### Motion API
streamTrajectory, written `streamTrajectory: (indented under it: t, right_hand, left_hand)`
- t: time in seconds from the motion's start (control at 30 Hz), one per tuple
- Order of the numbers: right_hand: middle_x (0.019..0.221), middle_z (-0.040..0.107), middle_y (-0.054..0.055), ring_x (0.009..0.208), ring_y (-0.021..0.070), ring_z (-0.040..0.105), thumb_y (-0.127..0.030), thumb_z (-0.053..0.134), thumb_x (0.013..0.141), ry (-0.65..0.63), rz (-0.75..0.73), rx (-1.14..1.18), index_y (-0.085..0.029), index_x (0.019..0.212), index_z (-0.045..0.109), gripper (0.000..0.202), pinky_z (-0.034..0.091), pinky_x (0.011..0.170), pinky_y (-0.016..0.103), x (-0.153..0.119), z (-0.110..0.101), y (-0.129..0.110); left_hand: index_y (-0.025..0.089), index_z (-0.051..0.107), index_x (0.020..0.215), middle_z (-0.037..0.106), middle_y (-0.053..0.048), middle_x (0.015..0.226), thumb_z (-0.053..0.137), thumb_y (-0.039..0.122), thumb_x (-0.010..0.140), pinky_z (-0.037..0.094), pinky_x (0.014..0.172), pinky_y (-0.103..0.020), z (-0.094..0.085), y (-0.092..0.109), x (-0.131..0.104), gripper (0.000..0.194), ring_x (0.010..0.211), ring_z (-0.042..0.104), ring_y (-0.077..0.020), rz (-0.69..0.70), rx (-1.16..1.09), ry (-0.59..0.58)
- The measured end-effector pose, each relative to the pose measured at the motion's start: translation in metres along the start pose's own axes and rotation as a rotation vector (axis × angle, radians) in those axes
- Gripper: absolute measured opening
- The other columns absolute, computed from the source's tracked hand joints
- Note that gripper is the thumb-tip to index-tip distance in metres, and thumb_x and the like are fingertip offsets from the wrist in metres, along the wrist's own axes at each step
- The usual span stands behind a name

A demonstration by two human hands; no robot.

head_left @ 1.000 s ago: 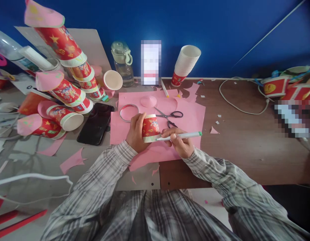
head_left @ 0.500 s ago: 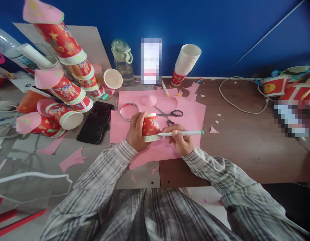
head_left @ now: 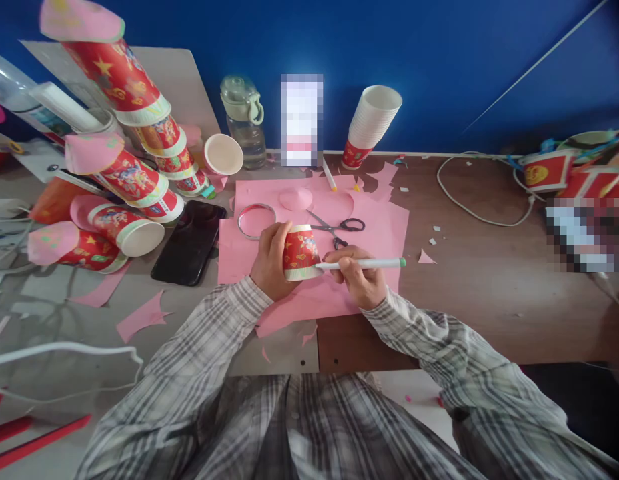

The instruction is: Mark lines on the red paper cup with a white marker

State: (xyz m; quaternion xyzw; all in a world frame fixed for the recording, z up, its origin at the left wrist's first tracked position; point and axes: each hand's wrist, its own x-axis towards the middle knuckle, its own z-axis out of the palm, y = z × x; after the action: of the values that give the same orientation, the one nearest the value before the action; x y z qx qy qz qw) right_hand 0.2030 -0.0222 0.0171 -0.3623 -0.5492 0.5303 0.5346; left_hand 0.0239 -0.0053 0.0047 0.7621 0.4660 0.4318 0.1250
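My left hand (head_left: 273, 263) is closed round the left side of a red patterned paper cup (head_left: 300, 252), its white rim facing down. In my right hand (head_left: 362, 275) is a white marker with a green end (head_left: 382, 263), its tip touching the cup's lower right edge. Under both hands lies pink paper (head_left: 379, 233). On that paper, just beyond the cup, are black-handled scissors (head_left: 333, 228), a roll of tape (head_left: 257, 221) and a small pink cone (head_left: 295, 199).
Decorated cup towers (head_left: 114, 73) and a black phone (head_left: 188, 243) are at the left. A water bottle (head_left: 244, 127), a blurred upright screen (head_left: 302, 120) and stacked cups (head_left: 372, 123) line the blue wall. A white cable (head_left: 482, 221) curls at the right.
The whole view has shifted very slightly. Both hands keep their holds, and the marker tip stays at the cup's lower edge.
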Motion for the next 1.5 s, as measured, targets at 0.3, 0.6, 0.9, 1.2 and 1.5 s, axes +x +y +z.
streamTrajectory:
  t: [0.3, 0.6, 0.9, 1.2, 1.5]
  right_hand:
    - [0.045, 0.045, -0.003, 0.04, 0.0105, 0.039, -0.043, 0.052, 0.081, -0.054, 0.038, 0.01, -0.017, 0.079, 0.064, 0.028, 0.033, 0.042, 0.025, -0.0021, -0.0012, 0.0013]
    - [0.045, 0.045, -0.002, 0.04, 0.0109, 0.039, -0.046, 0.053, 0.079, 0.03, 0.075, 0.07, -0.015, 0.076, 0.063, 0.032, 0.032, 0.041, 0.026, -0.0015, -0.0037, 0.004]
    - [0.044, 0.044, -0.003, 0.041, 0.0107, 0.039, -0.043, 0.053, 0.08, 0.093, 0.068, 0.097, -0.016, 0.076, 0.062, 0.029, 0.029, 0.041, 0.025, -0.0001, -0.0031, 0.0056]
    - [0.042, 0.043, -0.003, 0.039, 0.0106, 0.038, -0.043, 0.054, 0.078, 0.05, 0.111, 0.06, -0.015, 0.073, 0.063, 0.03, 0.028, 0.038, 0.024, -0.0005, -0.0057, 0.0073]
    - [0.041, 0.04, -0.003, 0.039, 0.0112, 0.037, -0.043, 0.054, 0.077, 0.089, 0.097, 0.124, -0.016, 0.07, 0.063, 0.03, 0.032, 0.039, 0.025, 0.0008, -0.0045, 0.0057]
  left_hand:
    - [0.014, 0.021, 0.131, 0.039, -0.017, 0.121, 0.067, 0.044, 0.07, 0.043, 0.1, -0.049, -0.0003, -0.0009, -0.0001, 0.082, 0.116, 0.042, -0.0273, 0.008, 0.016, -0.011]
    - [0.013, 0.021, 0.131, 0.038, -0.017, 0.122, 0.067, 0.045, 0.069, 0.042, 0.101, -0.047, 0.0002, -0.0013, -0.0004, 0.084, 0.117, 0.041, -0.0267, -0.005, 0.005, -0.022]
    - [0.014, 0.021, 0.131, 0.039, -0.016, 0.121, 0.07, 0.047, 0.065, 0.043, 0.1, -0.048, -0.0002, -0.0006, -0.0002, 0.088, 0.115, 0.042, -0.0273, 0.007, 0.017, -0.015]
    - [0.014, 0.022, 0.13, 0.039, -0.017, 0.121, 0.067, 0.043, 0.07, 0.042, 0.1, -0.048, -0.0007, 0.0008, 0.0003, 0.081, 0.116, 0.042, -0.0273, 0.001, -0.001, -0.023]
    - [0.014, 0.022, 0.13, 0.039, -0.017, 0.121, 0.067, 0.042, 0.069, 0.042, 0.101, -0.049, -0.0008, -0.0001, 0.0003, 0.081, 0.115, 0.042, -0.0275, 0.009, 0.006, -0.025]
